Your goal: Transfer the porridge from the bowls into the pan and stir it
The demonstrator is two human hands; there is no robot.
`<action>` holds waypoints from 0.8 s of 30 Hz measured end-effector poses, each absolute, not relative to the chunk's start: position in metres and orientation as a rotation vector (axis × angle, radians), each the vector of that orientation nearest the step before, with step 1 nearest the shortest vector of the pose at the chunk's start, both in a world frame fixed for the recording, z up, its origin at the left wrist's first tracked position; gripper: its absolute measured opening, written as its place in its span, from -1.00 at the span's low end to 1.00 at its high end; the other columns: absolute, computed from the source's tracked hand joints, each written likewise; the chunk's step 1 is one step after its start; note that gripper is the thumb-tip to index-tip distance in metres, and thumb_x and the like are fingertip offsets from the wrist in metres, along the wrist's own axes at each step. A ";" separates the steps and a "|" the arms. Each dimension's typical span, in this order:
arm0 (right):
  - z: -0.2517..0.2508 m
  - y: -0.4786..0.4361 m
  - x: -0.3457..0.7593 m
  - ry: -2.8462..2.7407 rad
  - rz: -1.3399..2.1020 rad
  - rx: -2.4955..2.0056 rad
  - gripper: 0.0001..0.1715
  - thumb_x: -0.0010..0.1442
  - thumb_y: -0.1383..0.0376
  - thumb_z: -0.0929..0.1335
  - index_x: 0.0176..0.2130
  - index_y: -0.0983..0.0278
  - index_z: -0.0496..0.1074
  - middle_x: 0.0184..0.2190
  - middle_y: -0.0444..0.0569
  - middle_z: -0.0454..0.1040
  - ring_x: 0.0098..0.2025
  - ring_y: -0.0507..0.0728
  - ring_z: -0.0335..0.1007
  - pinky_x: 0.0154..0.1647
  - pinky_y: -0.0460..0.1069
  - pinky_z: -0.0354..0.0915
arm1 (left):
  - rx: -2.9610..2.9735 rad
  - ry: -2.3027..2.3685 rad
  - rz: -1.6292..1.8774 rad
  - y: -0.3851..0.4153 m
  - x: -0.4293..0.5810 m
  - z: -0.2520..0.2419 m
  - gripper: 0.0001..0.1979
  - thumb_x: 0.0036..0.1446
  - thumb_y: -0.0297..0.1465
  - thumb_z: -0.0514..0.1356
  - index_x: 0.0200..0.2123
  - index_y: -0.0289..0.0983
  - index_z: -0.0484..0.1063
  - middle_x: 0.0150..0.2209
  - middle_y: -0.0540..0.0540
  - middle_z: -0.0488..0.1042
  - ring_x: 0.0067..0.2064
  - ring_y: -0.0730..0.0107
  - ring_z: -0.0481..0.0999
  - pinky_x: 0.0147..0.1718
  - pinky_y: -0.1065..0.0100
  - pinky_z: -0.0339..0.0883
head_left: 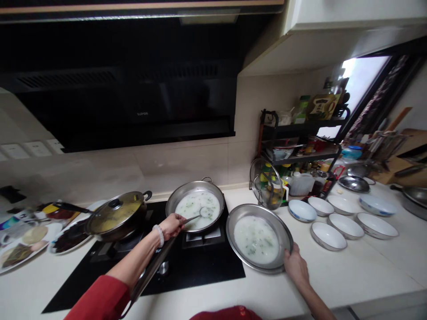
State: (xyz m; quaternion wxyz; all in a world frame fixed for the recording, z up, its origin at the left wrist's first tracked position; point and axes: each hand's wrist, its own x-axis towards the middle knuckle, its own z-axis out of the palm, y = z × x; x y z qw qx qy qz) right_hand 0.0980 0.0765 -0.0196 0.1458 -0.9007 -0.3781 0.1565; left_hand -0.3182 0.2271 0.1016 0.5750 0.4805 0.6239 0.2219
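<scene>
My left hand [174, 226] is closed around the handle of a metal ladle [191, 219]. The ladle's bowl end dips into white soup with green bits [200, 202] in a steel pan [171, 205] on the right burner. A long dark handle [150, 272] runs under my left forearm toward the front edge. My right hand [295, 263] grips the right rim of a steel basin [233, 245], which holds similar white soup and looks slightly tilted. The basin stands beside the stove's right edge; whether its base touches the counter is hard to tell.
A lidded pan [115, 215] occupies the left burner of the black stove [207, 266]. Plates of food, including one with dark food [71, 238], lie left. Several white bowls [328, 235] stand right. A glass lid [267, 182] leans against the spice rack [300, 129]. The hood [143, 89] hangs above.
</scene>
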 end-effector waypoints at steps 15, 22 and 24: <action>-0.020 0.075 0.099 -1.083 0.465 -2.586 -0.39 0.27 0.21 -0.01 0.21 0.47 0.03 -0.29 0.27 0.54 -0.21 0.33 0.50 -0.21 0.10 0.32 | 0.931 1.331 0.549 0.230 -0.321 0.107 -0.83 -0.05 -0.54 0.21 -0.38 -0.31 0.23 -0.67 0.11 0.29 -0.74 0.76 -0.03 -0.72 0.56 -0.33; -0.024 0.077 0.099 -1.091 0.446 -2.586 -0.38 0.27 0.22 0.00 0.21 0.47 0.03 -0.27 0.29 0.53 -0.20 0.32 0.50 -0.21 0.10 0.32 | 0.968 1.379 0.565 0.229 -0.323 0.105 -0.78 -0.07 -0.47 0.26 -0.39 -0.30 0.24 -0.67 0.12 0.28 -0.74 0.73 0.01 -0.73 0.57 -0.29; -0.025 0.077 0.100 -1.087 0.452 -2.587 -0.38 0.27 0.21 0.00 0.21 0.48 0.03 -0.28 0.29 0.53 -0.20 0.32 0.50 -0.20 0.10 0.32 | 0.997 1.408 0.565 0.229 -0.322 0.103 -0.76 -0.07 -0.43 0.28 -0.40 -0.28 0.23 -0.67 0.13 0.27 -0.74 0.73 0.01 -0.73 0.56 -0.28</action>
